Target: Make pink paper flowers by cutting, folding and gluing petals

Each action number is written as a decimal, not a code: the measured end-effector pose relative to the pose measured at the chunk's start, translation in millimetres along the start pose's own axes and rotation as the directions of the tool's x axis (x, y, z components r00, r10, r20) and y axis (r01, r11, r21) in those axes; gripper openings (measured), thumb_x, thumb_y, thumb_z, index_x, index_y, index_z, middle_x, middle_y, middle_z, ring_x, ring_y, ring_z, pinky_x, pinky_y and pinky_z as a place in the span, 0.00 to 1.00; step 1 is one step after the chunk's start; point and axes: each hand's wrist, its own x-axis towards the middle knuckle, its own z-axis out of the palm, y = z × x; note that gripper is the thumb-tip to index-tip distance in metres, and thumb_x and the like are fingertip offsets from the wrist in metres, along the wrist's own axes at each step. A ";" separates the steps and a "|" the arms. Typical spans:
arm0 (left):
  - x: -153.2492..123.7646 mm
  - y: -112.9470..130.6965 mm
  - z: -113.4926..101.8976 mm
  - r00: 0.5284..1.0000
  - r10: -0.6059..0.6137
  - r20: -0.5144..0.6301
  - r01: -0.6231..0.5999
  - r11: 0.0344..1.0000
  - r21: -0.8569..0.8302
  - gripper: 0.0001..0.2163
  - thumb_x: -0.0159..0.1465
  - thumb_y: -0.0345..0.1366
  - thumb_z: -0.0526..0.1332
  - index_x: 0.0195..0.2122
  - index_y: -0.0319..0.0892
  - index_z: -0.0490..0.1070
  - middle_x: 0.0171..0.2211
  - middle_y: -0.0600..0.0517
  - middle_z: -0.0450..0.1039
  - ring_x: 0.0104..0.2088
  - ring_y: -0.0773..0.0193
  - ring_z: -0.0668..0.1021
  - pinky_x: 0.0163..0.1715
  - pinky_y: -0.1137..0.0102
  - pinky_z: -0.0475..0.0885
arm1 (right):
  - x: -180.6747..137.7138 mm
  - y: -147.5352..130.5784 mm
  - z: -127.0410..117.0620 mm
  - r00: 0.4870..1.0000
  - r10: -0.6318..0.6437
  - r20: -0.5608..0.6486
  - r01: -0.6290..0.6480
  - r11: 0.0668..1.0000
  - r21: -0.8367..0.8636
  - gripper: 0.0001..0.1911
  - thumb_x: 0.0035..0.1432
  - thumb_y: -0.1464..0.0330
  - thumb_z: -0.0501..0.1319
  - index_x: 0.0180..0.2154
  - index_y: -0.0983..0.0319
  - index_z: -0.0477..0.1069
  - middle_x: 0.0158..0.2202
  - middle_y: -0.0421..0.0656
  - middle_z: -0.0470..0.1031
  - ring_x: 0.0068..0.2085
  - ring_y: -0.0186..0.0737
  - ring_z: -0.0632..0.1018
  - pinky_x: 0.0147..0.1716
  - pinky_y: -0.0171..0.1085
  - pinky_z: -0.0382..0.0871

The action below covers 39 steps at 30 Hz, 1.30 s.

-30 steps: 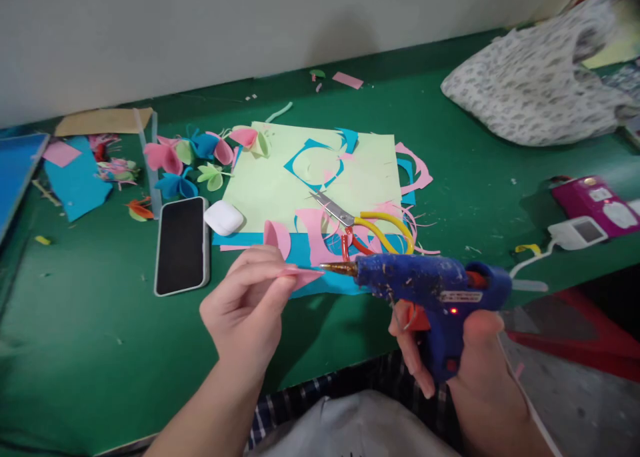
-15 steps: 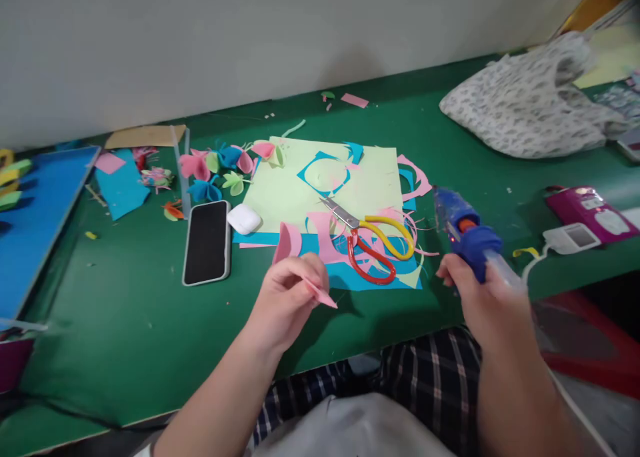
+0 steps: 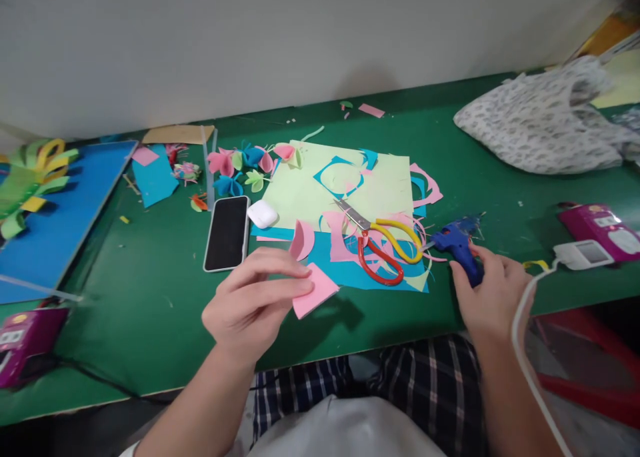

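My left hand (image 3: 255,297) pinches a folded pink piece of paper or felt (image 3: 316,291) between thumb and fingers, above the near part of the table. To the right, my right hand (image 3: 493,287) is around the handle of a blue glue gun (image 3: 457,243), which is low at the table with its nozzle pointing left. Scissors (image 3: 380,237) with one yellow and one red handle lie spread between my hands, on pink and blue scraps. A curved pink piece (image 3: 301,239) stands just beyond my left fingers. Part of the glue gun's handle is hidden by my right hand.
A phone (image 3: 227,233) and a white earbud case (image 3: 263,213) lie left of a pale green sheet (image 3: 295,190). Several small paper flowers (image 3: 230,185) sit behind them. A white cable (image 3: 523,303) crosses my right wrist. A patterned cloth bag (image 3: 535,120) rests at the back right.
My right hand has lowered the glue gun and turned its nozzle leftward. My left hand has turned, so the pink piece now shows its flat face. The view has shifted slightly left.
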 end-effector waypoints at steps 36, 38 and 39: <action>-2.4 -59.5 -38.8 0.417 -0.870 0.262 0.767 0.182 -0.615 0.07 0.48 0.34 0.70 0.27 0.40 0.76 0.26 0.53 0.74 0.30 0.66 0.77 0.40 0.65 0.74 | 40.3 -209.5 10.1 0.668 -0.568 0.481 0.053 0.681 0.731 0.09 0.56 0.64 0.54 0.28 0.60 0.66 0.29 0.38 0.73 0.31 0.35 0.73 0.32 0.34 0.62; -2.8 -57.0 -34.6 0.429 -0.863 0.267 0.763 0.188 -0.619 0.06 0.48 0.34 0.70 0.27 0.40 0.76 0.25 0.53 0.74 0.29 0.68 0.76 0.38 0.68 0.74 | 39.2 -207.0 7.6 0.657 -0.573 0.490 -0.033 0.627 0.778 0.08 0.55 0.63 0.55 0.28 0.60 0.65 0.28 0.37 0.71 0.29 0.33 0.72 0.31 0.33 0.62; -2.8 -56.0 -32.9 0.433 -0.862 0.263 0.762 0.194 -0.619 0.06 0.48 0.33 0.70 0.27 0.40 0.76 0.24 0.53 0.73 0.28 0.69 0.76 0.36 0.70 0.74 | 38.5 -206.4 7.2 0.659 -0.572 0.489 -0.077 0.595 0.800 0.08 0.55 0.63 0.56 0.28 0.60 0.65 0.27 0.36 0.70 0.29 0.33 0.71 0.31 0.33 0.62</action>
